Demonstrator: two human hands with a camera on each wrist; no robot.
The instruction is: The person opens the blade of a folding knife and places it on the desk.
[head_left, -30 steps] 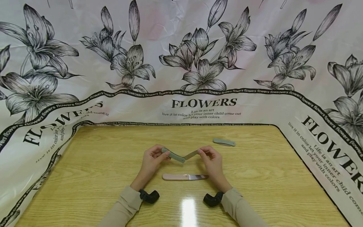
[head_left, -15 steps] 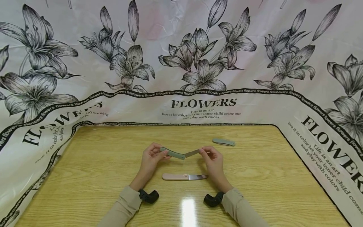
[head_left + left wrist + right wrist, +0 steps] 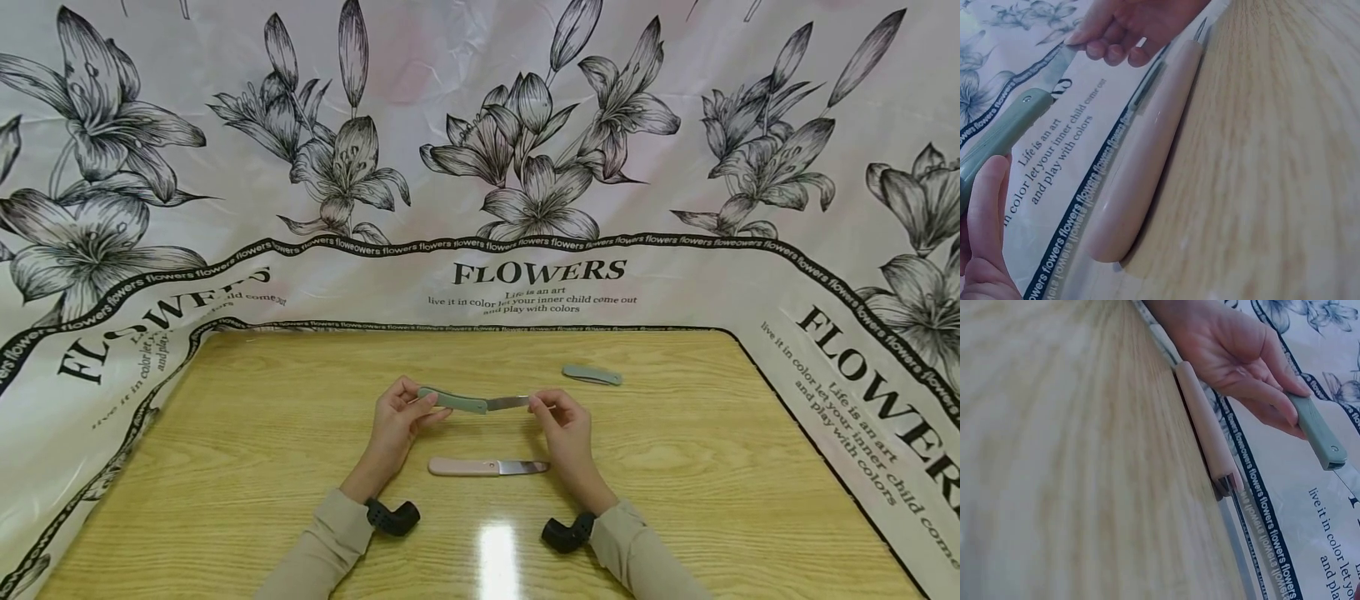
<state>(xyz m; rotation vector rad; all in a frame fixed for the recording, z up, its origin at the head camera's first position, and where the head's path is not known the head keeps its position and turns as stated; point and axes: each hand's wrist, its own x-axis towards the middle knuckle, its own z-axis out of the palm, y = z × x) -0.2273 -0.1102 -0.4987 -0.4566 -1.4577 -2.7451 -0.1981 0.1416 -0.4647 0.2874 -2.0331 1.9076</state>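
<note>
Above the table, a green-handled folding knife (image 3: 461, 402) is held between both hands, its blade (image 3: 508, 402) swung out nearly in line with the handle. My left hand (image 3: 397, 417) grips the far end of the handle, thumb on its near side. At the other end, my right hand (image 3: 564, 425) pinches the blade tip between thumb and fingers. Below them a pink-handled folding knife (image 3: 465, 467) lies unfolded on the table, blade pointing right. In the left wrist view the pink handle (image 3: 1147, 156) lies beside the held green one (image 3: 1004, 134).
A second green folding knife (image 3: 592, 376), folded, lies farther back on the right. The wooden table (image 3: 262, 433) is bordered at the back and sides by a white flower-printed sheet (image 3: 536, 287). Black wrist devices (image 3: 393, 517) sit at both cuffs.
The green knife's blade has swung farther out, straightening from a clear V toward a line with the handle. My left hand has shifted slightly left. The other two knives stay put.
</note>
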